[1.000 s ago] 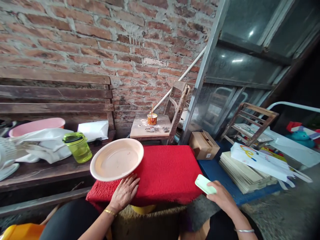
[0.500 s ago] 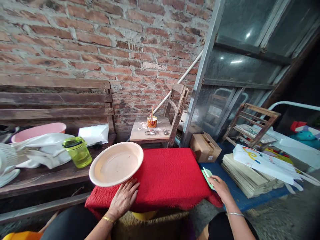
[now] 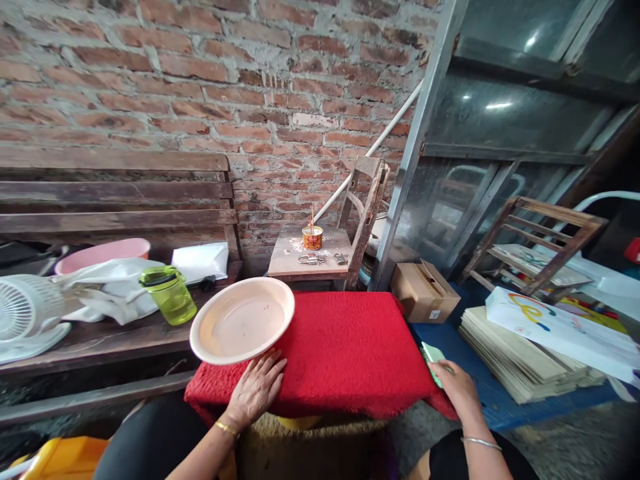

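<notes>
A red fuzzy cloth covers a low surface before me. My left hand lies flat on its near left part, fingers stretched out, close by the rim of a pale pink basin. At the cloth's right edge my right hand is closed round a light-green brush. The brush is tilted against the edge of the cloth, and its lower part is hidden by my fingers. The basin stands on the cloth's left end, with a few small specks inside.
A wooden bench on the left bears a white fan and a green water bottle. Beyond the cloth stands a wooden chair with a red-gold tin. On the right are a cardboard box and stacked boards.
The view has swung left, so everything sits further right. My left hand stays flat on the cloth. My right hand keeps the brush at the right edge, its angle slightly changed.
</notes>
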A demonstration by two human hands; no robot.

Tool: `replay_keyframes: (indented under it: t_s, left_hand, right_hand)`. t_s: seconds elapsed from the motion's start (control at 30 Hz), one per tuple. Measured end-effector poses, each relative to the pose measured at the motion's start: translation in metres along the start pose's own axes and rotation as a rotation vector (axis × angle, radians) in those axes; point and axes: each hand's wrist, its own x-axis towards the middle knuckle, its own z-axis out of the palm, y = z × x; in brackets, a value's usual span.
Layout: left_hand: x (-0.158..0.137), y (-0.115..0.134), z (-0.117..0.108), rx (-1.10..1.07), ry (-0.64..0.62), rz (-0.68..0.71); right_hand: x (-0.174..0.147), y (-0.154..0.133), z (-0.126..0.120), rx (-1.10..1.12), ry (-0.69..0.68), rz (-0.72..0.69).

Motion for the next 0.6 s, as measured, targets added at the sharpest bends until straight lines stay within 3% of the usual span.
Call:
replay_keyframes:
  t_s: [0.1,0.17,0.33,0.43,0.5,0.6]
  left_hand:
    - [0.002,0.004,-0.004,0.018,0.002,0.012]
    - [0.003,0.005,-0.006,0.037,-0.006,0.026]
    - [0.002,0.006,-0.005,0.054,-0.009,0.015]
    - [0.001,0.003,-0.001,0.04,0.009,0.023]
    - [-0.001,0.001,0.002,0.035,0.024,0.032]
    - [-0.002,-0.004,0.006,0.028,0.051,0.039]
  right_hand:
    - [-0.002,-0.021,0.002,-0.086,0.069,0.023]
    - [-0.01,-0.046,0.012,-0.051,0.062,-0.108]
    - [-0.061,-0.137,0.069,0.092,-0.2,-0.559]
    - [-0.102,-0.18,0.102,0.036,-0.371,-0.733]
    - [-0.119,-0.194,0.115,-0.029,-0.443,-0.774]
    - [-0.115,-0.19,0.113,-0.098,-0.464,-0.684]
